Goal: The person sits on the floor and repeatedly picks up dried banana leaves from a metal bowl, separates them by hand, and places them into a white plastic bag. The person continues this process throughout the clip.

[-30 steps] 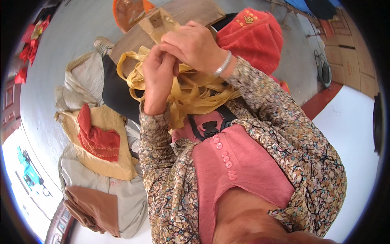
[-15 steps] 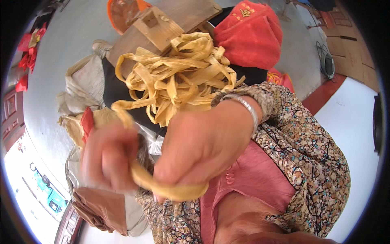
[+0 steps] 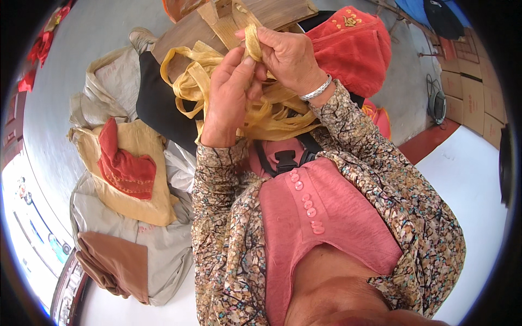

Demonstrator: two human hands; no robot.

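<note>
My left hand (image 3: 232, 89) and my right hand (image 3: 288, 61) meet in front of the wooden board (image 3: 179, 41). Between their fingertips both pinch a flat golden-yellow fibre strip (image 3: 252, 42), which looks folded or looped over at that spot. My right fingers grip it from the right side, my left thumb and fingers just below. Under and around my hands lies a loose tangle of the same yellow strips (image 3: 280, 117), spread over the board and my lap. My hands cover part of the tangle.
A red cloth (image 3: 353, 49) with a gold emblem lies right of the board, and an orange basin (image 3: 182, 8) beyond it. At left are pale sacks (image 3: 111, 81), a red cloth piece (image 3: 128, 165) and brown fabric (image 3: 114, 263). Cardboard boxes (image 3: 473, 98) stand far right.
Both hands have moved up and away from my body, from beside my chest to over the board. The strip stretched between them before is now bunched at my fingertips.
</note>
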